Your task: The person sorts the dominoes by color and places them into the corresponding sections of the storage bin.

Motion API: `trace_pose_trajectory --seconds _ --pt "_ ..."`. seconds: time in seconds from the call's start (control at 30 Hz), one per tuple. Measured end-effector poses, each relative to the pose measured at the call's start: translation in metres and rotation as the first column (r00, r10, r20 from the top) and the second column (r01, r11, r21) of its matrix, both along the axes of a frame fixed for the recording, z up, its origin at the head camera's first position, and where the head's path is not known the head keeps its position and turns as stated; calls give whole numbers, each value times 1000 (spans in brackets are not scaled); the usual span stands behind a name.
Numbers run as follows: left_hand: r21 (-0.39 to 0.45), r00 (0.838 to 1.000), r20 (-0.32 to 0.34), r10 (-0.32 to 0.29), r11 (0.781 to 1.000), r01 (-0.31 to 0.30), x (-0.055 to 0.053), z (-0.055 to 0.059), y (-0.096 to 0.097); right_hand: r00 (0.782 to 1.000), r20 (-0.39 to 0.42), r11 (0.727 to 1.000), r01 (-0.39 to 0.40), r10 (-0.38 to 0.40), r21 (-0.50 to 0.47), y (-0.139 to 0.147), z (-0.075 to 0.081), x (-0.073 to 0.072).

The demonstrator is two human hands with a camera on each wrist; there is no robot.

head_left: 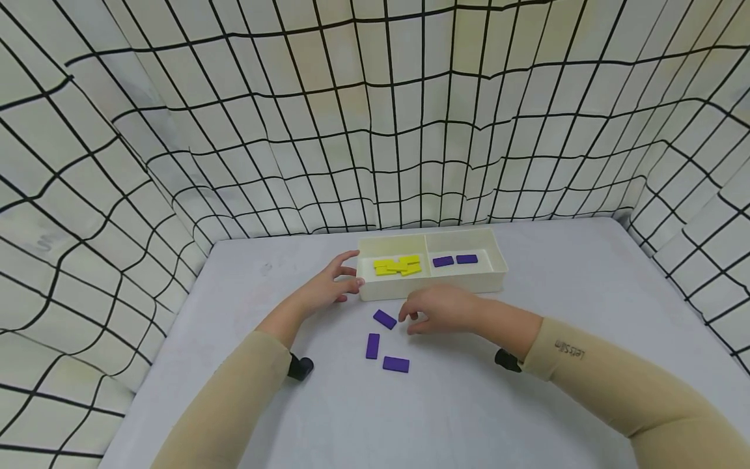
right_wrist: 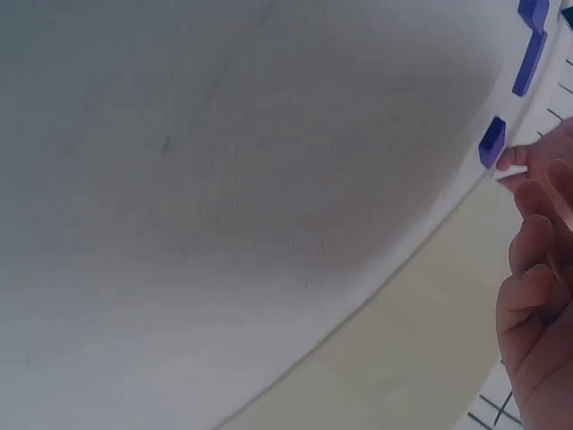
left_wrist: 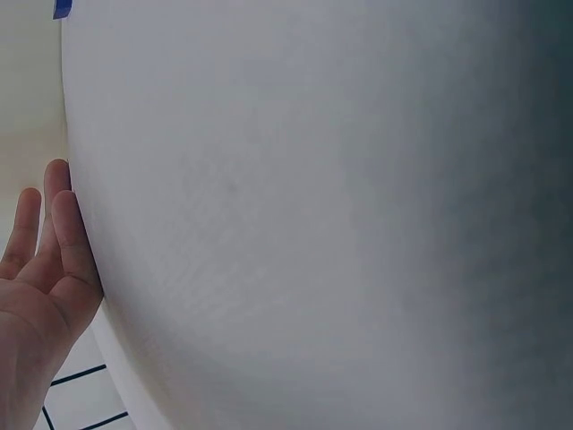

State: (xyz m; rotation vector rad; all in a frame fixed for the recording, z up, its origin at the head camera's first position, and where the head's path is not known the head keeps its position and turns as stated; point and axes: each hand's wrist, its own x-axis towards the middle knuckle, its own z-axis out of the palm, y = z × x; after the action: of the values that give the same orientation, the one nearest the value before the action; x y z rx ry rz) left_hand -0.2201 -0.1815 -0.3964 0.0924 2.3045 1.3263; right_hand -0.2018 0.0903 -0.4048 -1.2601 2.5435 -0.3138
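Note:
A white box with two compartments stands on the table. Several flat yellow blocks lie in its left compartment, and two purple blocks in the right one. My left hand has its thumb and fingers spread at the box's left end, fingertips right at the wall. In front of the box, my right hand hovers with loosely bent fingers and nothing between them. Just left of its fingertips lies a tilted purple block. Nearer to me are an upright-lying purple block and a sideways one.
The table has a white cover. Behind it and at both sides hangs white cloth with a black grid. A black wrist device sits under the left wrist, another under the right.

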Motion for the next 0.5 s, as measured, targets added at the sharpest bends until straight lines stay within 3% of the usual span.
trace_pose_trajectory --seconds 0.23,0.5 --pt "10 1000 2 15 1000 -15 -15 -27 -7 996 82 999 -42 40 26 -14 -9 8" --pt "18 1000 -13 22 1000 -22 -15 -30 -9 990 104 994 -100 94 48 -23 -16 20"
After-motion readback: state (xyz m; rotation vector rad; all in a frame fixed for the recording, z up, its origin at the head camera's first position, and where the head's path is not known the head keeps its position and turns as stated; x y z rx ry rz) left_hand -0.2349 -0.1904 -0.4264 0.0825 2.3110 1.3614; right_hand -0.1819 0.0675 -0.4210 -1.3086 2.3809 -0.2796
